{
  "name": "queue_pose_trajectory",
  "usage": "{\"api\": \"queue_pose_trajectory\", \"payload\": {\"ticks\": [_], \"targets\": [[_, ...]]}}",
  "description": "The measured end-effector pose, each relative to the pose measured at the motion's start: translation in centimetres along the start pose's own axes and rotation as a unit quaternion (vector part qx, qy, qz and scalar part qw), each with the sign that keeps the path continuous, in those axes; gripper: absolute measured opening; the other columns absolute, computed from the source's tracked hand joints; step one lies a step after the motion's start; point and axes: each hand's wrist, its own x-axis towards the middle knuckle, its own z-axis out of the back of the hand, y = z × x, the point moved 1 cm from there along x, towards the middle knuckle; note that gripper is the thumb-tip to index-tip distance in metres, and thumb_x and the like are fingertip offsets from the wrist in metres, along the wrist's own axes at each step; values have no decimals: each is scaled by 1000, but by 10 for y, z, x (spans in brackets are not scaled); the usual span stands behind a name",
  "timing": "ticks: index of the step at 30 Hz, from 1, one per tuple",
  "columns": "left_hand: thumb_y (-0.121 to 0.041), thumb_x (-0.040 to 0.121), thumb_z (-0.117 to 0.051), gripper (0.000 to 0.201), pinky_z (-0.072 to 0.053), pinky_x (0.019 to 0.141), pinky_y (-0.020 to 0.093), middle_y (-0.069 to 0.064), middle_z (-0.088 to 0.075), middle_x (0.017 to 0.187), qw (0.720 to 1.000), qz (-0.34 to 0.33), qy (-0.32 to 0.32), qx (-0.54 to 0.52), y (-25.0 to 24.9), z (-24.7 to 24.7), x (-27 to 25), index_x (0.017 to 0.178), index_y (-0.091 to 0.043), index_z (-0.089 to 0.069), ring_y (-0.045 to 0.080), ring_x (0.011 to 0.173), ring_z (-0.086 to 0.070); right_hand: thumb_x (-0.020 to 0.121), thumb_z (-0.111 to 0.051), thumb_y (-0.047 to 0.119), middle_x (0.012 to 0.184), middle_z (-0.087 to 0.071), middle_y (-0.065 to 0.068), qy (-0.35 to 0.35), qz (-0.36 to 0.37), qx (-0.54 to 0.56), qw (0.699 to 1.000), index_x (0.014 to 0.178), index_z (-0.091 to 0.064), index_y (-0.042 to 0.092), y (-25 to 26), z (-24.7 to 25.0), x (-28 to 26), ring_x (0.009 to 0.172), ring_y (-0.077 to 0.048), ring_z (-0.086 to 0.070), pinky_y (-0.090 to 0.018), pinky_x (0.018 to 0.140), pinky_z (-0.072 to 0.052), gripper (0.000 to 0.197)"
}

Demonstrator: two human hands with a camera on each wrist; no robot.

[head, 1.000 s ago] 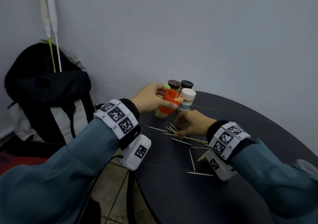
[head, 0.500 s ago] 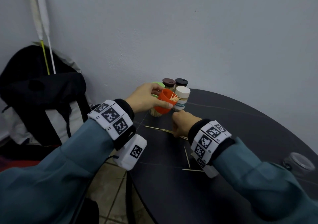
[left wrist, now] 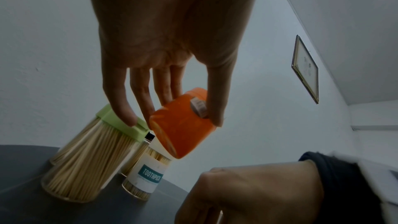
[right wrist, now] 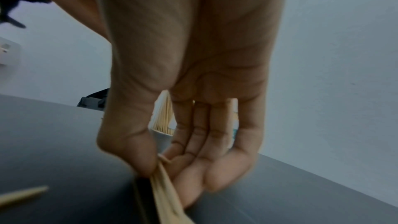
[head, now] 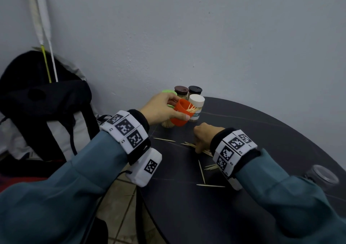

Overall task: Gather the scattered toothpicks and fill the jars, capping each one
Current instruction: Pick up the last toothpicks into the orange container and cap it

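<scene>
The toothpick bundle [right wrist: 165, 192] is pinched low between my right hand's [head: 204, 138] thumb and curled fingers [right wrist: 193, 173], its ends resting on the bench [head: 243, 131]. I should square the ends before lifting — loose ones may slip. My left hand [head: 161, 110] grips the tilted orange jar [head: 182, 114], mouth toward them, just above.

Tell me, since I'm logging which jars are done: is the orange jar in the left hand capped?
No. The orange jar, held tilted by the left hand, is open at the mouth, with toothpick tips sticking out.
</scene>
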Motion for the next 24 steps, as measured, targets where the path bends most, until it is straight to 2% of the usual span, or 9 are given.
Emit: {"api": "queue_pose_trajectory", "payload": {"ticks": [5, 8, 12, 15, 17, 19, 22, 24], "targets": [[-19, 72, -78, 60, -43, 97, 31, 3, -56, 120, 1000, -5, 2, 7, 2, -3, 3, 125, -11, -52, 16, 114, -51, 79, -71, 19, 111, -59, -14, -17, 6, 9, 1000, 105, -60, 1, -12, -2, 0, 102, -29, -59, -39, 87, -52, 34], [-19, 72, -79, 59, -43, 95, 29, 1, -55, 115, 1000, -5, 4, 6, 2, -4, 4, 124, -11, -53, 15, 111, -51, 81, -69, 21, 113, -58, -14, -23, 8, 12, 1000, 106, -59, 2, -16, -6, 0, 103, -29, -59, -40, 88, -51, 33], [-20, 71, -79, 59, -44, 92, 28, 2, -56, 120, 1000, -7, 6, 10, 1, -7, 6, 124, -12, -53, 15, 112, -51, 81, -68, 22, 113, -60, -14, -23, 10, 26, 999, 104, -61, 3, -25, -11, 1, 102, -28, -59, -38, 88, -51, 31], [-20, 71, -79, 60, -44, 95, 29, 3, -56, 122, 1000, -13, 10, 12, 1, -10, 9, 124, -11, -53, 16, 114, -51, 82, -67, 23, 111, -59, -12, -23, 2, 45, 999, 105, -60, 4, -34, -11, 0, 101, -27, -58, -37, 88, -50, 31], [-21, 72, -79, 60, -43, 93, 27, 2, -55, 121, 1000, -14, 16, 13, 0, -12, 10, 125, -11, -52, 14, 111, -50, 82, -66, 22, 101, -59, -10, -36, 4, 65, 997, 101, -60, 6, -41, -8, -4, 92, -22, -56, -33, 84, -50, 26], [-20, 72, -78, 59, -43, 91, 25, 1, -55, 119, 1000, -14, 19, 9, 0, -14, 11, 124, -11, -52, 13, 108, -49, 83, -65, 19, 89, -56, -5, -57, 13, 89, 994, 97, -62, 5, -48, -4, -9, 84, -16, -52, -26, 74, -46, 20], [-19, 72, -78, 56, -43, 93, 25, 2, -56, 120, 1000, -17, 23, 7, -1, -16, 14, 122, -11, -53, 13, 109, -50, 85, -63, 15, 84, -58, -4, -82, 30, 132, 987, 96, -65, 1, -58, 3, -16, 79, -11, -52, -15, 63, -42, 18], [-19, 72, -79, 55, -43, 94, 27, 4, -57, 123, 999, -20, 24, 10, 0, -19, 16, 121, -12, -54, 13, 111, -50, 85, -63, 13, 82, -63, -4, -91, 38, 176, 979, 92, -66, 2, -64, 7, -19, 70, -6, -56, -9, 58, -42, 14]]}}
